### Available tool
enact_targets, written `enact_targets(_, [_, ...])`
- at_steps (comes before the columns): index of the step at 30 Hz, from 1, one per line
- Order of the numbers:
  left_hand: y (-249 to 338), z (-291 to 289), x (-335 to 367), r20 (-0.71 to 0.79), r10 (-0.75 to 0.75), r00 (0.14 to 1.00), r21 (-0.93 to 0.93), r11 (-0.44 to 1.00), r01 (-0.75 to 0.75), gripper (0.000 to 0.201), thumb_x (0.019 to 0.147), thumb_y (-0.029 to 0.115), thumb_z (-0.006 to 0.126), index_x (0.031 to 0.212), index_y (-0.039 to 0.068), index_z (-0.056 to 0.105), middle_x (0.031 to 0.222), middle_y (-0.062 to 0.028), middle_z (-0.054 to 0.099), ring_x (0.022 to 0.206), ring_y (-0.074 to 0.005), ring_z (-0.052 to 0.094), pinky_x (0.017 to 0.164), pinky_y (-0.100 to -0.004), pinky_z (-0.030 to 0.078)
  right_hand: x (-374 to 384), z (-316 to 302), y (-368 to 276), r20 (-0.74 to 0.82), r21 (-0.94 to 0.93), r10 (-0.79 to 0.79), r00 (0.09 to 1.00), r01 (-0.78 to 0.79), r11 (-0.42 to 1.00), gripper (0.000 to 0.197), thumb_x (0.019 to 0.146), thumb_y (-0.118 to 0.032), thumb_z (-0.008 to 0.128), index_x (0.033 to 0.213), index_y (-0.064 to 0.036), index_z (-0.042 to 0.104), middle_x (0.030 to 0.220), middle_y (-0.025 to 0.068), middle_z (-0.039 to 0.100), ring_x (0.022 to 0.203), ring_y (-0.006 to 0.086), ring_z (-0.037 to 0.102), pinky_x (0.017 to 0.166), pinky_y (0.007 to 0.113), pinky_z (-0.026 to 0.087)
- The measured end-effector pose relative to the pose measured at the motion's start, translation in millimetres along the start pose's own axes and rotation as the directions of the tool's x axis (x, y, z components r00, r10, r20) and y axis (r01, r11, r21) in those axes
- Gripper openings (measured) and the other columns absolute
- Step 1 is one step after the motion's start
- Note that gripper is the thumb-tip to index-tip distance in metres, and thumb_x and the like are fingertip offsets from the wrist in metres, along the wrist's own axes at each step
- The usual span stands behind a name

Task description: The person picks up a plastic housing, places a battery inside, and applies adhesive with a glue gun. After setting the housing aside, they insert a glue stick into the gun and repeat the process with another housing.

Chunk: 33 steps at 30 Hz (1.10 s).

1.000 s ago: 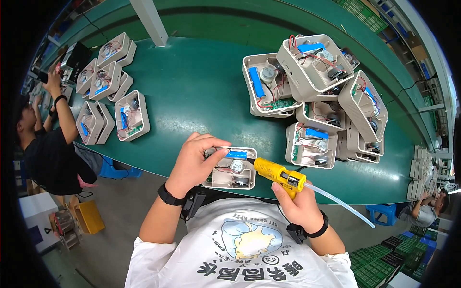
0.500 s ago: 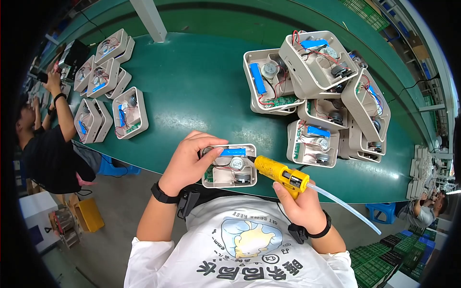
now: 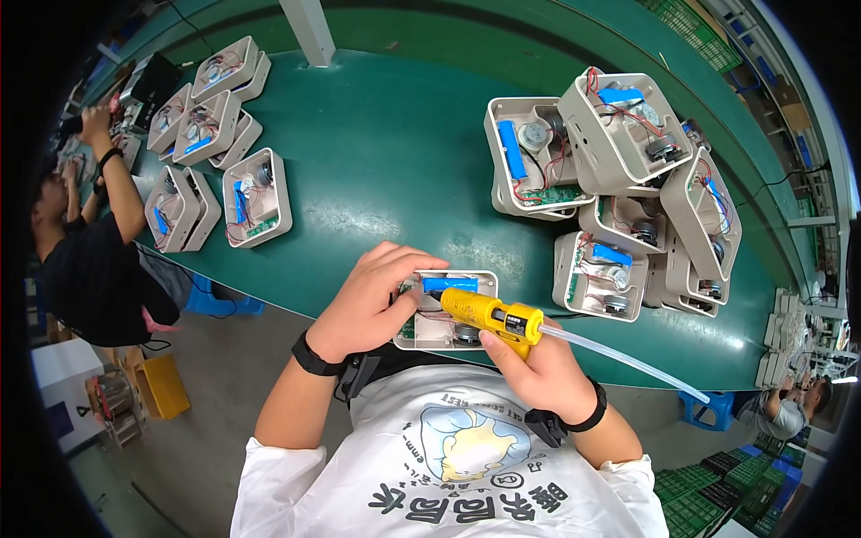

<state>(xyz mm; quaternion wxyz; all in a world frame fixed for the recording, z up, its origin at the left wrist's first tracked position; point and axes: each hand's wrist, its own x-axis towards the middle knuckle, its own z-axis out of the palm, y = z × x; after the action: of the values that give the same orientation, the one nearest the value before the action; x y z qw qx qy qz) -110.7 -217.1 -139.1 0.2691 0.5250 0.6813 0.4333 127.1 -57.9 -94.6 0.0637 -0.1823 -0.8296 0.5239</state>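
My right hand grips a yellow hot glue gun, with a long translucent glue stick trailing from its back. The gun's nozzle points left, over a beige plastic housing at the table's near edge. Inside that housing lies a blue cylindrical battery, close to the nozzle tip. A dark round part and a green circuit board sit lower in it; the gun hides the middle. My left hand grips the housing's left side, fingers over the far corner and thumb bent inward.
Stacked similar housings with batteries and red wires stand at the right of the green table. More housings are grouped on the left. A co-worker sits at far left, another person at far right. Blue stools stand below.
The glue gun has moved left, its nozzle passing from the battery's right end to its left end. My left hand's thumb has drawn back from the battery. The view has shifted slightly.
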Motion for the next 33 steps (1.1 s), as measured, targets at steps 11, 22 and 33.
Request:
enact_targets(11, [-2, 4, -2, -0.015, 0.020, 1.000, 0.050, 0.999, -0.020, 0.055, 0.084, -0.006, 0.058, 0.135, 0.007, 0.075, 0.133, -0.0105, 0.075, 0.118, -0.0329, 0.064, 0.109, -0.0453, 0.049, 1, -4, -4, -0.025, -0.061, 0.046, 0.999, -0.047, 0.997, 0.023, 0.108, -0.017, 0.073, 0.119, 0.0027, 0.076, 0.103, 0.0218, 0.074, 0.089, 0.0412, 0.071, 0.079, 0.048, 0.056])
enact_targets(22, [-2, 4, -21, -0.256, 0.009, 0.967, 0.250, 0.967, 0.057, 0.049, 0.085, -0.009, 0.055, 0.129, 0.003, 0.074, 0.124, -0.0144, 0.075, 0.098, -0.0297, 0.070, 0.087, -0.0408, 0.058, -23, -8, 26, 0.008, 0.001, -0.117, 0.993, 0.117, 0.993, 0.026, 0.110, -0.013, 0.071, 0.129, 0.0039, 0.072, 0.118, 0.0145, 0.079, 0.100, 0.0261, 0.076, 0.084, 0.037, 0.061])
enact_targets(33, [-40, -17, 29, -0.684, -0.064, 0.727, -0.239, 0.961, -0.141, 0.052, 0.100, 0.003, 0.071, 0.151, 0.001, 0.061, 0.150, -0.0217, 0.063, 0.131, -0.0379, 0.068, 0.112, -0.0462, 0.055, -74, 13, 80, -0.128, 0.669, 0.202, 0.971, -0.066, 0.740, 0.046, 0.111, -0.006, 0.068, 0.154, 0.0009, 0.053, 0.131, 0.0199, 0.076, 0.102, 0.0170, 0.073, 0.079, 0.029, 0.060])
